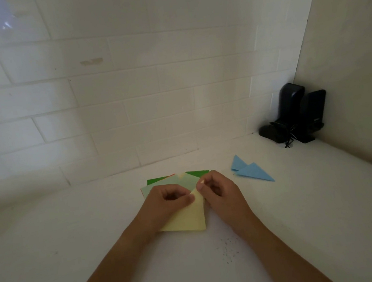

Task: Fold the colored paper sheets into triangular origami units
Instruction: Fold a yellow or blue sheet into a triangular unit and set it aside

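The left hand (167,198) has its fingers curled, and its thumb and forefinger pinch the upper corner of a yellow sheet (186,218). The right hand (218,189) is also curled and pinches a thin edge of the same yellow paper between thumb and forefinger, just beside the left thumb. The two hands almost touch over this corner. The yellow sheet lies on the white bench (98,233), near the middle of it, and its lower part spreads toward the near edge, partly under the left wrist.

Directly behind the hands, toward the back wall, there is a stack of sheets (185,179), partly covered by the fingers. I can see pale green and dark green paper, a thin orange edge and a small yellow corner; the exact number of sheets I cannot tell.

To the right of the stack, a little apart from the right hand, two blue triangular units (250,170) lie flat on the bench, and they overlap at one point.

In the far right corner of the bench, against the walls, stand two black speakers (298,113) with a tangled cable.

Some small dark specks (227,250) are scattered on the bench near the right forearm.
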Available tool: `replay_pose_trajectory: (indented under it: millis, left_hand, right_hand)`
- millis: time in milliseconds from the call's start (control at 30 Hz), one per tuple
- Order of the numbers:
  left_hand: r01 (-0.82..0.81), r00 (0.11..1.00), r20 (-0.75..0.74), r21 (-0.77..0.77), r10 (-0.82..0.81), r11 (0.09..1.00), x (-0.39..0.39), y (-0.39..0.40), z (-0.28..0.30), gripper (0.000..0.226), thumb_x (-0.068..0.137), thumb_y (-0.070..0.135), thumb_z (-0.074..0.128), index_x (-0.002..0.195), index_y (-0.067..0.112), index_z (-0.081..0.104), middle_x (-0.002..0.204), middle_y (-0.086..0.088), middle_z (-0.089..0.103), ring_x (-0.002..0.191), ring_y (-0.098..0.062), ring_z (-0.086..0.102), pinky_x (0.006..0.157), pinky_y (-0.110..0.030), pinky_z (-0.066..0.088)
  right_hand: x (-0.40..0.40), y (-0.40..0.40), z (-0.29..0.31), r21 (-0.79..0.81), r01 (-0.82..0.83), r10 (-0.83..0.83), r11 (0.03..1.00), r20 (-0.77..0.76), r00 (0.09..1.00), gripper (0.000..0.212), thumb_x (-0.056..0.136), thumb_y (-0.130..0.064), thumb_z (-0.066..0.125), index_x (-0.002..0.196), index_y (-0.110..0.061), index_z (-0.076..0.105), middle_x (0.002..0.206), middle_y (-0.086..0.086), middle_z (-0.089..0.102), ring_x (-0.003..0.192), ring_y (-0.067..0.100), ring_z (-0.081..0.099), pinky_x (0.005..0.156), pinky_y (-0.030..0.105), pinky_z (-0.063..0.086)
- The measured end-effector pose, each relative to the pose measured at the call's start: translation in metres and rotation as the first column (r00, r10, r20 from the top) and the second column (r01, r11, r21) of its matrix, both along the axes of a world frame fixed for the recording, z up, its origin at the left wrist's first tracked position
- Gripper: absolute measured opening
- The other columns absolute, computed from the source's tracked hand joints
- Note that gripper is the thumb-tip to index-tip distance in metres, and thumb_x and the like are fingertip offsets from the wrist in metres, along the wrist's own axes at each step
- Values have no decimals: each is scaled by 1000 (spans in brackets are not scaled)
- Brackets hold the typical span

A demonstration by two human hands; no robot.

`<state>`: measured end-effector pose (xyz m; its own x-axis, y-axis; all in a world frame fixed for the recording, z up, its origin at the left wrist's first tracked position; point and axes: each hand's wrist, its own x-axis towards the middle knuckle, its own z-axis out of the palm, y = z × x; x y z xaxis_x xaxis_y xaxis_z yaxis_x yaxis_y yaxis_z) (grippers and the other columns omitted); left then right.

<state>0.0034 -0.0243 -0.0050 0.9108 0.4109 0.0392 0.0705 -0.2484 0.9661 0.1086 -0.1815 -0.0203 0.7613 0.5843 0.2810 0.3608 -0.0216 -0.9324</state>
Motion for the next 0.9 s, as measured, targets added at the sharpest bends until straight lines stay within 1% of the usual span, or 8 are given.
replay_pose_trajectory:
  millis: [67, 133, 233, 333, 467, 600, 733, 900]
  left_hand:
    - [51, 999, -21, 28, -50, 998, -1, 0, 1, 8, 91, 19, 78, 88, 13, 82, 80, 0, 74, 72, -4, 63, 64, -13, 46]
    - [50, 998, -29, 24, -49, 998, -2, 0, 3, 9, 93, 22, 76, 89, 16, 81, 80, 3, 74, 73, -2, 64, 65, -12, 46]
    - [48, 999, -24, 32, -48, 998, -4, 1, 5, 11, 93, 28, 76, 91, 18, 81, 88, -5, 76, 75, -5, 64, 68, -17, 48]
    - [39, 999, -3, 52, -39, 998, -4, 1, 5, 9, 91, 26, 78, 90, 17, 81, 90, -9, 77, 75, -7, 65, 69, -19, 49]
    - [-7, 1000, 1, 59, 7, 998, -4, 1, 6, 8, 90, 24, 80, 88, 16, 80, 88, -8, 77, 72, -4, 64, 65, -14, 48]
    - [3, 1000, 0, 39, -3, 999, -4, -1, 6, 9, 91, 23, 79, 88, 15, 80, 90, -13, 75, 72, -7, 65, 64, -15, 50]
    - [3, 1000, 19, 21, -3, 1000, -4, -3, 5, 11, 93, 27, 75, 88, 19, 80, 91, -12, 75, 75, -11, 66, 70, -22, 52]
    - [-33, 999, 42, 74, 30, 997, -1, -2, 1, 11, 92, 28, 77, 86, 19, 79, 87, -9, 75, 71, -5, 64, 64, -15, 47]
  right_hand:
    - [-1, -1, 2, 10, -22, 22, 1000, 6, 1000, 10, 99, -17, 65, 89, -20, 65, 83, 1, 68, 70, 5, 55, 65, 21, 45]
    - [-1, -2, 2, 19, -49, 50, 999, -7, 999, 10, 99, -15, 65, 89, -18, 65, 83, 2, 68, 69, 6, 55, 64, 20, 45]
    - [-1, -2, 3, 33, -86, 87, 996, -30, 996, 9, 99, -15, 66, 90, -17, 66, 83, 3, 68, 70, 9, 58, 66, 23, 48]
    - [0, -1, 2, 35, -81, 82, 996, -29, 996, 9, 98, -19, 68, 89, -19, 68, 80, 0, 68, 70, 11, 59, 67, 26, 49]
    - [-2, -2, 4, 1, -50, 50, 999, -23, 998, 16, 99, -24, 67, 86, -16, 68, 71, -8, 64, 65, 7, 56, 64, 20, 47]
    - [-1, -2, 4, -4, -69, 69, 998, -19, 997, 14, 100, -19, 65, 86, -15, 67, 69, -9, 62, 65, 8, 54, 63, 19, 45]
    - [-2, -2, 3, 10, -108, 108, 994, -25, 994, 15, 101, -17, 64, 86, -16, 67, 71, -6, 61, 65, 7, 54, 63, 17, 45]
    - [0, 0, 1, -11, -88, 88, 996, 10, 996, 17, 100, -20, 64, 84, -24, 66, 74, -9, 64, 68, 9, 56, 67, 24, 47]
